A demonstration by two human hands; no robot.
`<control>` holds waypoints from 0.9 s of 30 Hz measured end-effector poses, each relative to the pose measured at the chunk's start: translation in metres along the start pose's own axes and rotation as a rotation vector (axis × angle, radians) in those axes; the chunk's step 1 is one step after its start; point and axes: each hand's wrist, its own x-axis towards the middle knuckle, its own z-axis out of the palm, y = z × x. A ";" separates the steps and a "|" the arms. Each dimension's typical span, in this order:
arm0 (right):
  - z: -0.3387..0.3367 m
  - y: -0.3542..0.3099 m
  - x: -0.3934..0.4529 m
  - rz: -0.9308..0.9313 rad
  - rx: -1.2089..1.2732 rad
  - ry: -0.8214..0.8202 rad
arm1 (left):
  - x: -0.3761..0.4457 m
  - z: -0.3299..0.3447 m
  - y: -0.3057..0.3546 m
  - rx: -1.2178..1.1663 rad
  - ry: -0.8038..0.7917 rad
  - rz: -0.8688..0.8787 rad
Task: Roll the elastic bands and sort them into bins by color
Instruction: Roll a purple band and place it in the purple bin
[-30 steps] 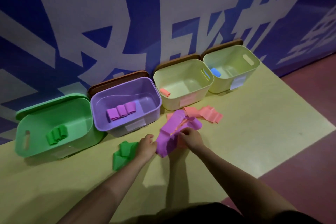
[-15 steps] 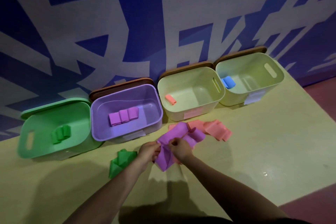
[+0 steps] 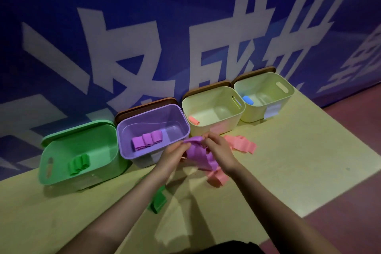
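Purple band (image 3: 198, 153) pinched between both hands' grips.

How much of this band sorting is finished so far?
Done: rolled bands already lie in the green bin, purple bin, and both pale bins. In hand: the left hand and right hand hold a purple band. Left: loose pink bands and a green band.

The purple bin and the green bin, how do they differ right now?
The purple bin is translucent and holds three purple rolls; the green bin is opaque and holds green rolls, apparently two. The green bin is leftmost, the purple bin beside it. Both are open and tipped toward the person.
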 end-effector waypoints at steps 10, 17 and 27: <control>0.032 -0.097 -0.043 -0.306 0.143 0.075 | -0.074 -0.035 0.066 -0.054 0.086 0.472; 0.064 -0.078 -0.059 -0.206 0.219 0.087 | -0.098 -0.056 0.072 -0.024 0.121 0.535; 0.079 -0.068 -0.064 -0.099 0.209 -0.001 | -0.095 -0.066 0.057 0.038 0.114 0.461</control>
